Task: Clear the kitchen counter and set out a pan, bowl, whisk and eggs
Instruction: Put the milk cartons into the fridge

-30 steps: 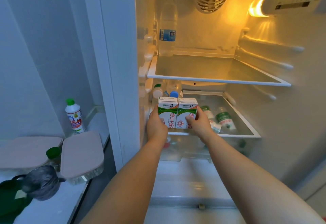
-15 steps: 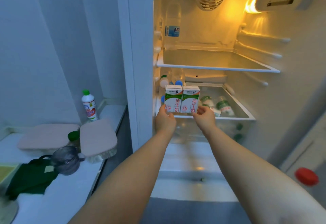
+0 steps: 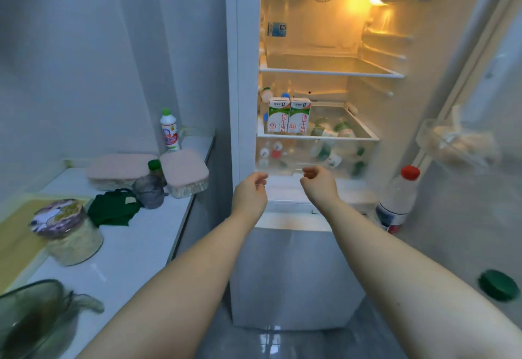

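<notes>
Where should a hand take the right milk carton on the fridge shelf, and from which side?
Probably by its upper half, coming in from the front right. The right carton stands upright at the front edge of the shelf, with its left face against the other carton. Only its front, right face and top are free to grip.
</notes>
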The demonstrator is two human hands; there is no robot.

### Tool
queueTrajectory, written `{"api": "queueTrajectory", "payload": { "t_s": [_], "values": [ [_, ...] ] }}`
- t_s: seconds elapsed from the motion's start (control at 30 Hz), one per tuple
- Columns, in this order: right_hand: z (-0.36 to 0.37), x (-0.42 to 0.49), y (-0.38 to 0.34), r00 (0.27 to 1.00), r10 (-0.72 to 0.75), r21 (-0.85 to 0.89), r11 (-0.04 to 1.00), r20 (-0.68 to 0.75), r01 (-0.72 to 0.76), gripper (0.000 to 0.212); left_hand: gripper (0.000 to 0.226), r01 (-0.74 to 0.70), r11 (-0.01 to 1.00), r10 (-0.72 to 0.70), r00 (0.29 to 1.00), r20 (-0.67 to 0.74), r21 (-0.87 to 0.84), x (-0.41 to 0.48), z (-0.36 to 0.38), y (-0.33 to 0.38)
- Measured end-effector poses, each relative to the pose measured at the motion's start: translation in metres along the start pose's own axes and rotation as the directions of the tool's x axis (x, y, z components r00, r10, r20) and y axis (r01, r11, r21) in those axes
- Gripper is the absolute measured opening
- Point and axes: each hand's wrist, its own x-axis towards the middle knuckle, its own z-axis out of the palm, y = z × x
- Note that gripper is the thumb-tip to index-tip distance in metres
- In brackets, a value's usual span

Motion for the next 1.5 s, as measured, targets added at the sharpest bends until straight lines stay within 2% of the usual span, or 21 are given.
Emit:
{"api": "queueTrajectory", "payload": {
  "t_s": [0.17, 0.43, 0.57, 0.73, 0.9, 1.03, 1.23, 1.5],
  "values": [
    [-0.021, -0.06, 0.005, 0.99, -0.111, -0.282, 0.95, 0.086, 0.132, 0.039, 0.035, -0.081, 0.98, 0.076, 0.997, 0.033, 0.18, -0.057, -0.012, 0.001],
    [-0.076, -0.141, 0.033, 0.961, -0.198, -0.515, 0.814, 0.191, 0.27, 0.038, 0.033, 0.006, 0.985, 0.006, 0.998, -0.066, 0.172, -0.16, 0.006, 0.003],
    [-0.105, -0.184, 0.057, 0.941, -0.241, -0.56, 0.758, 0.236, 0.335, 0.035, 0.03, 0.056, 0.989, -0.041, 0.993, -0.114, 0.133, -0.215, 0.027, 0.005],
    [-0.133, -0.25, 0.093, 0.881, -0.242, -0.607, 0.65, 0.406, 0.458, 0.036, 0.031, 0.162, 0.98, -0.138, 0.97, -0.199, 0.111, -0.303, 0.059, 0.008],
    [-0.164, -0.294, 0.123, 0.797, -0.265, -0.618, 0.517, 0.543, 0.593, 0.03, 0.03, 0.21, 0.966, -0.177, 0.963, -0.205, 0.15, -0.356, 0.076, 0.012],
    [-0.186, -0.31, 0.137, 0.758, -0.295, -0.635, 0.417, 0.582, 0.65, 0.026, 0.03, 0.226, 0.96, -0.191, 0.96, -0.204, 0.167, -0.378, 0.077, 0.018],
    [-0.191, -0.314, 0.138, 0.701, -0.294, -0.541, 0.468, 0.65, 0.699, 0.032, 0.031, 0.251, 0.941, -0.214, 0.961, -0.176, 0.227, -0.394, 0.067, 0.016],
    [-0.176, -0.31, 0.11, 0.697, -0.292, -0.443, 0.599, 0.655, 0.667, 0.036, 0.034, 0.35, 0.9, -0.287, 0.924, -0.253, 0.26, -0.405, 0.032, 0.006]
  ]
}}
